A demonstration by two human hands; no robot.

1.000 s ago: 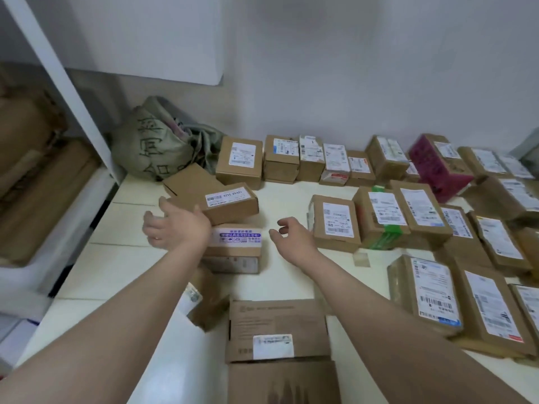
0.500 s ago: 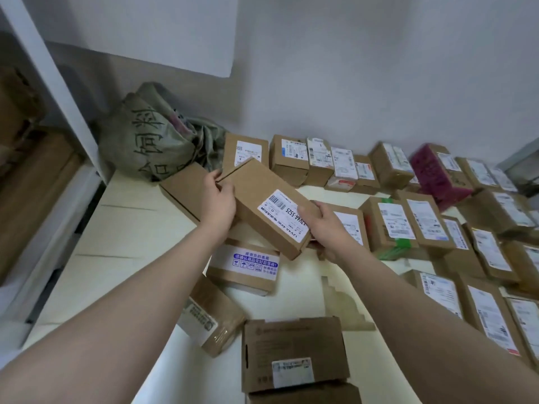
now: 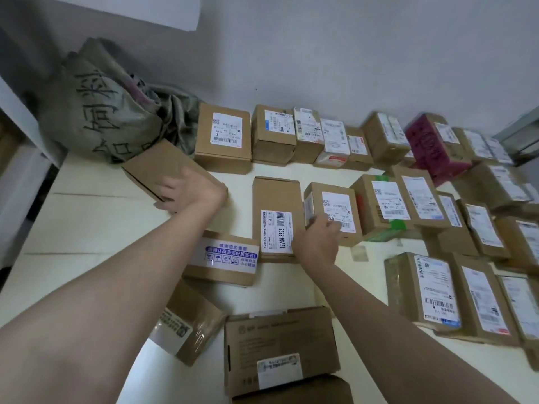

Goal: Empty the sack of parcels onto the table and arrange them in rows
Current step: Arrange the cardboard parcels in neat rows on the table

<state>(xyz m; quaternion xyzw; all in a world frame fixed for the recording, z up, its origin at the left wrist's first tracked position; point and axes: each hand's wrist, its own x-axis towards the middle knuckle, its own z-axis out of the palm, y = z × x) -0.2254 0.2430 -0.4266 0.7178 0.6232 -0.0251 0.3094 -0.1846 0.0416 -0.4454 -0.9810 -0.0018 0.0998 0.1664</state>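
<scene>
my left hand (image 3: pixel 186 189) fingers spread flat on plain brown box (image 3: pixel 163 167) by the sack (image 3: pixel 102 112) | right hand (image 3: pixel 318 243) fingers loosely released between 12v4a-5525 parcel (image 3: pixel 275 220) and its neighbour on the table (image 3: pixel 96 217)

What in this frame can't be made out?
- Head view: what's inside the sack; its own folds hide it.
- Head view: the print on the far-row labels; too small and blurred.
- Head view: the nearest box; cut off by the bottom edge.
</scene>
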